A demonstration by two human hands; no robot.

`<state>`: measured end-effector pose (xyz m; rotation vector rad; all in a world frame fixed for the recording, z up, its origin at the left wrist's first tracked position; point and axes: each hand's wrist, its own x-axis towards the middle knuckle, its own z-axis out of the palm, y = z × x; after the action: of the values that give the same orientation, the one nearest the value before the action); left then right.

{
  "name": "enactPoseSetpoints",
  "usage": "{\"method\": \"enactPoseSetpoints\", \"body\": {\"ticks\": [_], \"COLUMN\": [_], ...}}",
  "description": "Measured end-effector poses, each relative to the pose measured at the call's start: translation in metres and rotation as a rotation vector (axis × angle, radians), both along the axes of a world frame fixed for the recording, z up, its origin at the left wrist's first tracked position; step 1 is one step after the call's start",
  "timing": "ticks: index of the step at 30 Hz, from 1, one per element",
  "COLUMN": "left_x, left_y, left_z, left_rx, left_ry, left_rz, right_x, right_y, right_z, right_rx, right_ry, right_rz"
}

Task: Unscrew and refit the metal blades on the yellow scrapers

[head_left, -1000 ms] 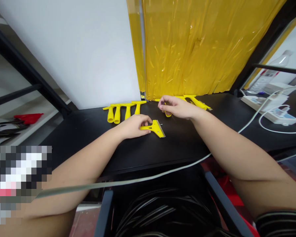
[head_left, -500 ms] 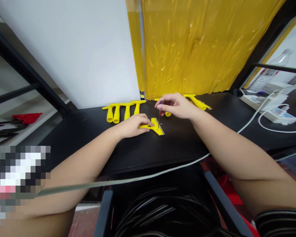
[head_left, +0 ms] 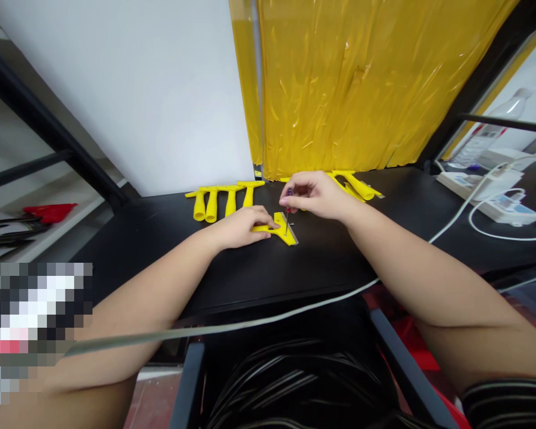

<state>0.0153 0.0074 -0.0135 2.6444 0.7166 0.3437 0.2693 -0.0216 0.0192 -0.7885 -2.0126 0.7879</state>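
My left hand (head_left: 250, 227) is closed on the handle of a yellow scraper (head_left: 282, 229), pressing it flat on the black table. A metal blade edge shows along the scraper's right side. In my right hand (head_left: 315, 193) is a small screwdriver (head_left: 287, 210) with a red and dark handle, pinched between the fingertips and held nearly upright. Its thin shaft reaches down to the scraper's head, where a screw seems to sit. Just right of the shaft lies a small loose screw (head_left: 292, 224).
Several yellow scraper handles (head_left: 211, 205) lie at the back left of the black table (head_left: 330, 268). More yellow scrapers (head_left: 360, 186) rest behind my right hand. A white cable (head_left: 339, 298) crosses the table's front edge. Power strips (head_left: 489, 196) and a plastic bottle (head_left: 489, 131) stand at right.
My right hand has shifted slightly downward and its fingers have turned a little around the screwdriver handle. The left hand and the scraper stay in place.
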Motion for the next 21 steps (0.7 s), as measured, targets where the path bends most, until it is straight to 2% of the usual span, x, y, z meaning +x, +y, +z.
{"method": "enactPoseSetpoints", "body": {"ticks": [7,21], "left_x": [0.0003,-0.0008], "left_y": [0.0006,0.0034], "left_z": [0.0000,-0.0025], "left_rx": [-0.008,-0.017], "left_ry": [-0.004,-0.005], "left_rz": [-0.004,-0.002], "right_x": [-0.0055,-0.0032], "right_y": [-0.0008,-0.0035], "right_z": [-0.0060,-0.0010], "right_rx": [0.005,0.000], "right_ry": [0.017,0.000], "right_rz": [-0.064,-0.078]}}
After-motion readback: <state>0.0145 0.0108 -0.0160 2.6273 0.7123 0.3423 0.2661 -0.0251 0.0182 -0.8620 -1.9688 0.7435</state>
